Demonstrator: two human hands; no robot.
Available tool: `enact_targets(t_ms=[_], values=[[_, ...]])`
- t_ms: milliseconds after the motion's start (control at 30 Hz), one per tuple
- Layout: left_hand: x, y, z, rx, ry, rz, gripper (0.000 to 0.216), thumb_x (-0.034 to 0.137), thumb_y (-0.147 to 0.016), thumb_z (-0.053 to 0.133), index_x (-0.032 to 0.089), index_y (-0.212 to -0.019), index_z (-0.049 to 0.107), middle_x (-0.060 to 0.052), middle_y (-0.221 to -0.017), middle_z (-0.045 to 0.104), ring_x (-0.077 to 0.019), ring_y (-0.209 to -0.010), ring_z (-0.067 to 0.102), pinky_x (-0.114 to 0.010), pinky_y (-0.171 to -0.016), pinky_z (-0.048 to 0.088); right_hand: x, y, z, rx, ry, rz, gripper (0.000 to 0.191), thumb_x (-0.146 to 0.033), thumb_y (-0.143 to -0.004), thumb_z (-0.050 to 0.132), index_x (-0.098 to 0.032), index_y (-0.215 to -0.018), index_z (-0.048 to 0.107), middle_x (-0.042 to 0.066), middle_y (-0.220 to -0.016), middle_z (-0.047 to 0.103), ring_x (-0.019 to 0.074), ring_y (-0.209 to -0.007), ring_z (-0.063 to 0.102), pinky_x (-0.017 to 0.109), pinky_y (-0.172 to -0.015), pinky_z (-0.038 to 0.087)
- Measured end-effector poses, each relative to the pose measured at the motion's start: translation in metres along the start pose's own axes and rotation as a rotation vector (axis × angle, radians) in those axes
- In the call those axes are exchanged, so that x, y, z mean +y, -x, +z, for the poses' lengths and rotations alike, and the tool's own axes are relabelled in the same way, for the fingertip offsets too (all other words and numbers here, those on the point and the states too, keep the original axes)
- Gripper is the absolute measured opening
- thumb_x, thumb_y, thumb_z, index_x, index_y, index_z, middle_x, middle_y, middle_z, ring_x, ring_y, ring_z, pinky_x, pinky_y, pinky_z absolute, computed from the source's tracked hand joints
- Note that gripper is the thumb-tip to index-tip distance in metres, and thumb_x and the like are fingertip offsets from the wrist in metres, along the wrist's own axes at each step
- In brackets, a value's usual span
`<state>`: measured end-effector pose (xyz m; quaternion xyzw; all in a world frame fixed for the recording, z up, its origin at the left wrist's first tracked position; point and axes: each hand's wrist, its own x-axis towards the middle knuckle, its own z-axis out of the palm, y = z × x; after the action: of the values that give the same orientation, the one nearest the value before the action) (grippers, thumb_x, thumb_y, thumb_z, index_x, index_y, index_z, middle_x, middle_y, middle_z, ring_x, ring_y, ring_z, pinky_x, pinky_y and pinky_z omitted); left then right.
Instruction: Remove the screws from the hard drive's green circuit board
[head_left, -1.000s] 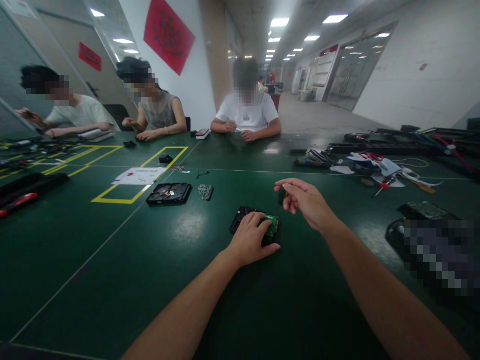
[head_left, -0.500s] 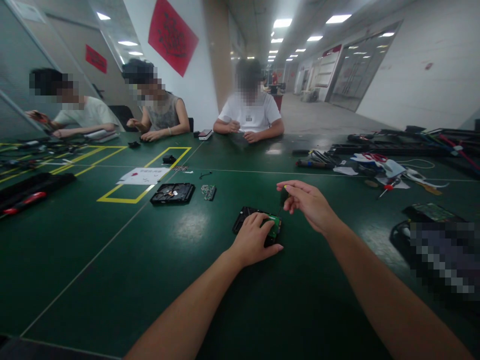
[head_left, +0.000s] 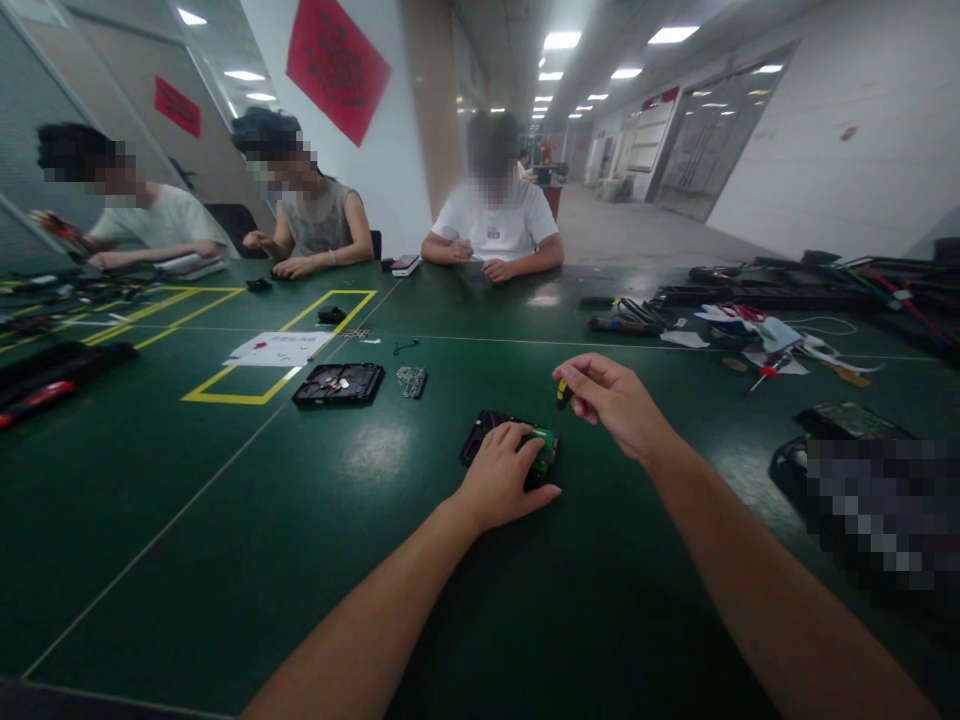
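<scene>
My left hand [head_left: 496, 482] lies over a black hard drive [head_left: 477, 432], gripping it against the table with the thumb along its near side. Part of the drive is hidden under my fingers, and a green circuit board [head_left: 547, 450] shows on its right part. Between thumb and fingers, my right hand [head_left: 616, 402] pinches a yellow-and-black screwdriver [head_left: 562, 394]. Its thin shaft points down at the board's far right edge; whether the tip sits in a screw cannot be made out.
An opened black drive casing [head_left: 339, 385] and a small circuit board [head_left: 412, 381] lie to the left, near a white paper [head_left: 274, 349]. Tools and cables [head_left: 630, 322] are at the back right, with a red screwdriver [head_left: 766, 373]. Three people sit across the green table [head_left: 225, 560].
My right fingers have shifted on the screwdriver, so more of its yellow handle shows. The left hand keeps its place on the drive. The whole view has swung slightly.
</scene>
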<state>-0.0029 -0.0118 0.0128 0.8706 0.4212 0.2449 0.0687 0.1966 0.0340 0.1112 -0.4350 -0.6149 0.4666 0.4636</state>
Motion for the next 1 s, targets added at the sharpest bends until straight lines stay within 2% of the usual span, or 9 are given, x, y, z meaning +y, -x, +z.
enact_targets(t_ms=[67, 200, 267, 400, 533, 633, 700, 867, 1000], values=[[0.0004, 0.0000, -0.0009, 0.000, 0.000, -0.002, 0.065, 0.059, -0.086, 0.073, 0.022, -0.138, 0.059, -0.014, -0.136, 0.057, -0.0362, -0.132, 0.050, -0.056, -0.114, 0.041, -0.0009, 0.0001, -0.0008, 0.003, -0.002, -0.002, 0.034, -0.052, -0.090, 0.070, -0.021, -0.104, 0.073, 0.003, -0.085, 0.068, 0.0073, -0.052, 0.045, 0.022, -0.043, 0.029], [0.0004, -0.0001, -0.0005, 0.005, 0.002, -0.001, 0.064, 0.059, -0.085, 0.074, 0.023, -0.136, 0.060, -0.013, -0.136, 0.057, -0.0362, -0.132, 0.049, -0.056, -0.114, 0.040, -0.0029, 0.0009, -0.0011, -0.043, -0.043, -0.013, 0.033, -0.051, -0.092, 0.067, -0.023, -0.109, 0.075, 0.007, -0.116, 0.071, 0.0061, -0.053, 0.047, 0.023, -0.042, 0.029], [0.0001, 0.0000, 0.0004, 0.008, 0.005, 0.000, 0.064, 0.058, -0.085, 0.075, 0.024, -0.136, 0.060, -0.013, -0.136, 0.057, -0.0358, -0.132, 0.050, -0.056, -0.115, 0.040, -0.0028, 0.0011, -0.0006, -0.039, -0.036, -0.012, 0.032, -0.050, -0.091, 0.068, -0.023, -0.107, 0.074, 0.007, -0.112, 0.071, 0.0063, -0.053, 0.047, 0.023, -0.042, 0.029], [-0.0003, 0.0000, 0.0015, 0.014, 0.012, -0.001, 0.065, 0.058, -0.084, 0.076, 0.024, -0.136, 0.060, -0.013, -0.136, 0.057, -0.0360, -0.132, 0.050, -0.056, -0.115, 0.040, -0.0008, 0.0009, 0.0012, 0.001, -0.025, 0.018, 0.033, -0.048, -0.086, 0.076, -0.020, -0.100, 0.069, 0.002, -0.085, 0.066, 0.0063, -0.051, 0.046, 0.021, -0.041, 0.030], [-0.0009, 0.0000, 0.0021, 0.016, 0.007, 0.004, 0.064, 0.058, -0.084, 0.075, 0.023, -0.136, 0.060, -0.013, -0.136, 0.057, -0.0360, -0.132, 0.050, -0.056, -0.114, 0.040, -0.0011, 0.0007, 0.0025, 0.038, -0.081, 0.024, 0.035, -0.046, -0.082, 0.079, -0.021, -0.098, 0.061, 0.002, -0.092, 0.068, 0.0082, -0.052, 0.055, 0.022, -0.040, 0.035], [-0.0015, 0.0000, 0.0026, 0.016, -0.009, 0.004, 0.065, 0.059, -0.085, 0.074, 0.021, -0.136, 0.060, -0.013, -0.135, 0.058, -0.0356, -0.131, 0.050, -0.055, -0.115, 0.040, -0.0024, 0.0006, 0.0014, 0.019, -0.083, 0.020, 0.029, -0.043, -0.084, 0.076, -0.019, -0.096, 0.065, 0.001, -0.081, 0.066, 0.0111, -0.057, 0.059, 0.022, -0.045, 0.041], [-0.0015, -0.0001, 0.0027, 0.017, -0.017, 0.002, 0.064, 0.059, -0.085, 0.074, 0.022, -0.136, 0.060, -0.013, -0.135, 0.058, -0.0355, -0.131, 0.050, -0.055, -0.115, 0.040, -0.0032, 0.0005, 0.0001, 0.014, -0.067, 0.016, 0.025, -0.041, -0.087, 0.072, -0.019, -0.099, 0.070, 0.000, -0.074, 0.063, 0.0105, -0.057, 0.057, 0.021, -0.045, 0.039], [-0.0004, 0.0002, 0.0017, 0.010, -0.025, 0.007, 0.064, 0.059, -0.086, 0.072, 0.020, -0.136, 0.060, -0.014, -0.135, 0.058, -0.0358, -0.130, 0.050, -0.055, -0.114, 0.041, -0.0055, 0.0006, -0.0015, 0.001, -0.072, 0.037, 0.025, -0.035, -0.090, 0.063, -0.019, -0.104, 0.076, 0.007, -0.097, 0.074, 0.0078, -0.053, 0.051, 0.022, -0.041, 0.031], [-0.0004, 0.0000, 0.0018, 0.010, -0.024, 0.008, 0.064, 0.060, -0.085, 0.073, 0.021, -0.135, 0.060, -0.014, -0.134, 0.058, -0.0355, -0.130, 0.050, -0.054, -0.115, 0.040, -0.0057, 0.0008, -0.0009, -0.010, -0.064, 0.040, 0.024, -0.037, -0.091, 0.062, -0.019, -0.102, 0.073, 0.008, -0.105, 0.074, 0.0066, -0.051, 0.049, 0.021, -0.039, 0.028]])
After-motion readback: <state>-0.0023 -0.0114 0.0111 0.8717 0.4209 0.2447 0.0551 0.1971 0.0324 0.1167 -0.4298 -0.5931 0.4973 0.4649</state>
